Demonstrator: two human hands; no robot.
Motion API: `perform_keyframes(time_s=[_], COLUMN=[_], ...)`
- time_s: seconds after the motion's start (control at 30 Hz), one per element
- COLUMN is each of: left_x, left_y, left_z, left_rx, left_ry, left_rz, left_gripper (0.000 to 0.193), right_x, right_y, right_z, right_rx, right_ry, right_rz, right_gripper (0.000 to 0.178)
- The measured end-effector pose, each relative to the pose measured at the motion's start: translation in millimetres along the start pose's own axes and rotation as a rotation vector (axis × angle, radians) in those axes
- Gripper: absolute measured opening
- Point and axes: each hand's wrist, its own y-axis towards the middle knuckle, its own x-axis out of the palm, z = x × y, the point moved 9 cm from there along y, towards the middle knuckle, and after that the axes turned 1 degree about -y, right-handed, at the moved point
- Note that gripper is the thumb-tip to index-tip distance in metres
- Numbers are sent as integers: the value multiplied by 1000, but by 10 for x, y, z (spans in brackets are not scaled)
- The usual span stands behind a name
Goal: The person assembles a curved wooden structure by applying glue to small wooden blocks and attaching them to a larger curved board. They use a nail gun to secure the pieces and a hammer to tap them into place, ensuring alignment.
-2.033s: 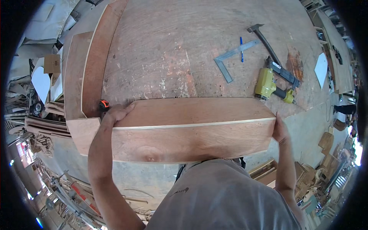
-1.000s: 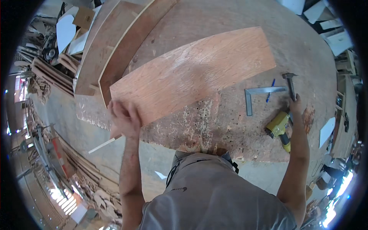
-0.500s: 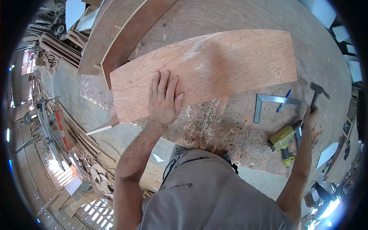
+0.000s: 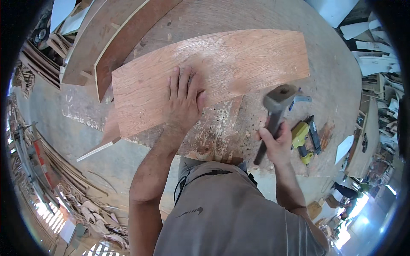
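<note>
A broad plywood panel with a curved far edge lies across the workbench. My left hand rests flat on its left part, fingers spread. In my right hand is a hammer, gripped by its dark handle and raised in front of me with the head up, right of the panel's near edge. The head is slightly blurred. Beyond it a blue pen and a metal try square show, the square mostly hidden by the hammer.
A yellow-green nail gun with a black magazine lies right of my right hand. A curved plywood frame stands at the far left. A thin strip of wood juts past the bench's left edge. Wood offcuts are heaped on the floor.
My right hand has brought the hammer from the far right side of the bench in toward the middle and nearer me. My left hand stays on the panel. The view has shifted rightward.
</note>
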Motion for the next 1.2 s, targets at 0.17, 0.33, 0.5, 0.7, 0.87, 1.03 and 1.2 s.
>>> perform_keyframes(time_s=[0.17, 0.33, 0.5, 0.7, 0.87, 1.03, 1.2], left_x=[-23, -5, -44, -21, 0, -2, -5], left_y=[-23, -24, -31, -32, -36, -25, -17], left_z=[-56, -78, -90, -99, -74, -96, -73], left_rx=[-22, -32, -38, -38, -30, -42, -41], left_ry=[-71, -64, -61, -68, -62, -46, -29], left_rz=[26, 39, 45, 47, 42, 14, 6], left_gripper=[52, 52, 52, 52, 54, 53, 53], right_x=[197, 367, 522, 467, 464, 377, 601], right_y=[-84, -87, 188, 77, 370, 182, 322], right_z=[-63, -319, -402, -452, -14, -296, -111], right_rx=[-6, -187, -90, -417, -171, -365, -355], right_ry=[-133, -120, -537, -306, -573, -425, -721], right_rz=[-171, -118, -190, -149, -174, -49, -191], right_gripper=[34, 46, 44, 27, 27, 26, 34])
